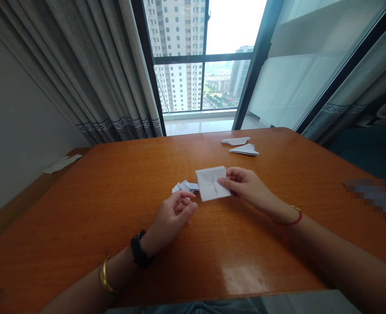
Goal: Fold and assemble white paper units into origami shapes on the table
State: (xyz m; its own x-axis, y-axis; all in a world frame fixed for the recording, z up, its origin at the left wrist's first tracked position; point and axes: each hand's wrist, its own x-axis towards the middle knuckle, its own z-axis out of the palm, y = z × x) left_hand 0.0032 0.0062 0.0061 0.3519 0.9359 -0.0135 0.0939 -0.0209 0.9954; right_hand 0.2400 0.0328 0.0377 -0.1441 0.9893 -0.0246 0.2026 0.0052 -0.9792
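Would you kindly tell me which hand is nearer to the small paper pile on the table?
Left. The left hand is just at the near side of the pile; whether they touch is unclear. The right hand is farther off, to its right, holding a paper square.

**Window (209, 57) beyond a table (130, 170)**

The table spreads beneath the fingers (181, 195). Ahead of them, past its far edge, the window shows a tower (179, 85). A grey curtain (107, 69) hangs ahead and left of the fingers, a second curtain (341, 104) ahead and right. Well right of them lies a blurred item (376, 198).
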